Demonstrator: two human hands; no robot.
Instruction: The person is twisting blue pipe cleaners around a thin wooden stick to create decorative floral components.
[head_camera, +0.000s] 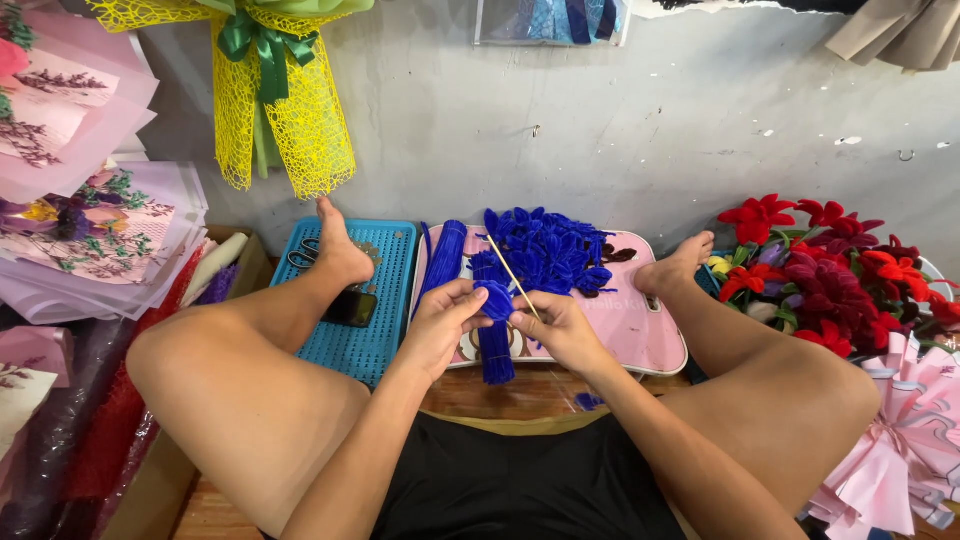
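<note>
My left hand (443, 322) pinches a small blue fuzzy pipe-cleaner petal (496, 299) between thumb and fingers. My right hand (556, 326) touches the same petal and grips a thin wooden stick (511, 272) that slants up to the left. Just below the hands lies a bundle of straight blue pipe cleaners (494, 345). Behind them, a pile of finished blue petals (548, 249) rests on a pink tray (640, 335).
A turquoise perforated tray (390, 290) holds scissors (304, 255) and a dark phone (351, 308) under my left foot. Red and maroon fuzzy flowers (830, 270) are heaped at right, pink wrapping paper (910, 440) below them. Wrapped bouquets (80, 220) stack at left.
</note>
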